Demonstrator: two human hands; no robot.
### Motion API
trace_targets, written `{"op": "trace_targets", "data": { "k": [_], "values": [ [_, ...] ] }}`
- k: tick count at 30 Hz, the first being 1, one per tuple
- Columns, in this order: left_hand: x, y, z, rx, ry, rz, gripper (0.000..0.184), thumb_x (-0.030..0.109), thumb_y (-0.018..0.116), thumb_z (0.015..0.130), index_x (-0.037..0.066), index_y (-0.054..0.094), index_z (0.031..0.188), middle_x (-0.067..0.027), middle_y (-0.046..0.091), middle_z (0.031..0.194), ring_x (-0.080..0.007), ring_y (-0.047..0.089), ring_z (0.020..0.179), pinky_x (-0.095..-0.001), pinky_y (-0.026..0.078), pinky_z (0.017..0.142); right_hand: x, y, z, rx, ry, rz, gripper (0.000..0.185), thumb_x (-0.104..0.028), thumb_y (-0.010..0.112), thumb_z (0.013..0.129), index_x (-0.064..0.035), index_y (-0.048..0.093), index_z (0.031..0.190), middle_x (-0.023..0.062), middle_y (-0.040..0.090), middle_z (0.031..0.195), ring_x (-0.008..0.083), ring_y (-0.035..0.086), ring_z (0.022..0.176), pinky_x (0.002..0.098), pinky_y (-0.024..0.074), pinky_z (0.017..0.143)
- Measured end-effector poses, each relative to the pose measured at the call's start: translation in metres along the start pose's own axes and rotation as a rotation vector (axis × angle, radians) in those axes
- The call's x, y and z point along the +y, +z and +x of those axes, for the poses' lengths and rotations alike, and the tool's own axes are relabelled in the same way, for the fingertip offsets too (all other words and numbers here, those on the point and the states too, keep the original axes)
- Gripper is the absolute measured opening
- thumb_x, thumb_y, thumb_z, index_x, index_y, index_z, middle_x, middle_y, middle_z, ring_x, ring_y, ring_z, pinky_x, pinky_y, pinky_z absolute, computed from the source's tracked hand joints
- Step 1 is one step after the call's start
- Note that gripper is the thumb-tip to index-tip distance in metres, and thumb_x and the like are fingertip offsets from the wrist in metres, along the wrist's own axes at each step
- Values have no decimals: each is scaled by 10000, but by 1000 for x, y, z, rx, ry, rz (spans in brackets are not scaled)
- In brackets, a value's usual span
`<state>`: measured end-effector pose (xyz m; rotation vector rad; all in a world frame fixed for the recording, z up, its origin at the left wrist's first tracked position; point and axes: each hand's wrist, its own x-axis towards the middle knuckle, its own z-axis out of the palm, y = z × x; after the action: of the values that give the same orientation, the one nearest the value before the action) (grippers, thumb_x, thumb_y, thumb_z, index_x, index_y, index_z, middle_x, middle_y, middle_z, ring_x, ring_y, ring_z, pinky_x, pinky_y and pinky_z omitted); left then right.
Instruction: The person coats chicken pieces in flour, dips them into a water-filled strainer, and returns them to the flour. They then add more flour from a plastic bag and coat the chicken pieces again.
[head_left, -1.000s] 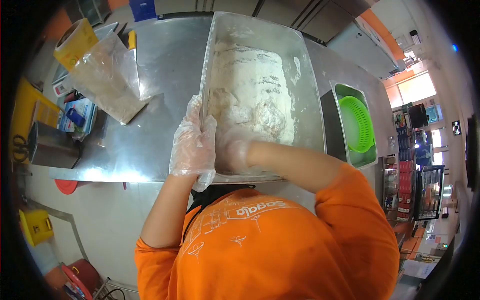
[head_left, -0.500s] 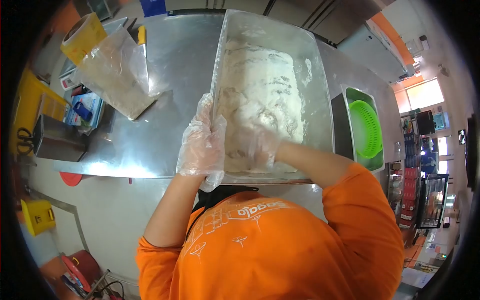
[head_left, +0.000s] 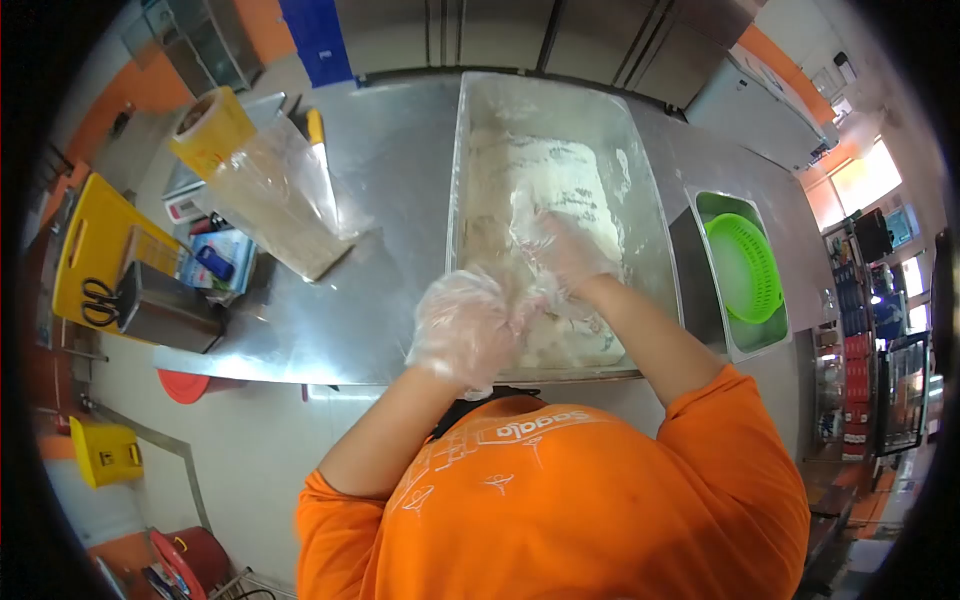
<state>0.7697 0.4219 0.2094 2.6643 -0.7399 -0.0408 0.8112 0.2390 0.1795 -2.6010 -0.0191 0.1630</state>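
A deep, pale rectangular tub holds white, flour-like powder, with a beige mass at its left that may be dough. Both my hands wear clear, loose plastic gloves. My left hand reaches over the tub's near left corner, its fingertips blurred and partly hidden inside. Further in, my right hand is low over the powder, fingers stretched toward the far left and apart from the thumb. Whether either hand grips any of the beige mass is unclear.
Right of the tub, a green basket sits inside a metal pan. On the steel table to the left lie a plastic bag, a yellow-handled knife and a yellow roll. Scissors hang at a metal box.
My left hand has left the tub's left rim and moved right, over the inside. My right hand has moved farther into the tub. The view has tilted, showing more of the background.
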Motion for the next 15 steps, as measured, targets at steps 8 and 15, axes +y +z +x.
{"op": "trace_targets", "data": {
  "k": [8, 15],
  "values": [
    [16, 57, 36, -327, -161, -832, 404, 423, 496, 877, 51, 633, 953, -98, 604, 750, -215, 523, 702, -306, 423, 683, 40, 25, 16, 139, -178, 283, 511, -255, 528, 867, -51, 366, 1308, 183, 372, 1339, 306, 376, 1227, 348, 303, 1019],
    [37, 48, 19, -417, 67, -563, 348, 348, 467, 892, 37, 622, 922, -149, 636, 863, -299, 591, 842, -369, 444, 767, 87, 75, 41, 467, -605, -476, 413, -290, 466, 888, -64, 455, 1234, 208, 493, 1143, 323, 484, 1044, 387, 413, 908]
  ]
}}
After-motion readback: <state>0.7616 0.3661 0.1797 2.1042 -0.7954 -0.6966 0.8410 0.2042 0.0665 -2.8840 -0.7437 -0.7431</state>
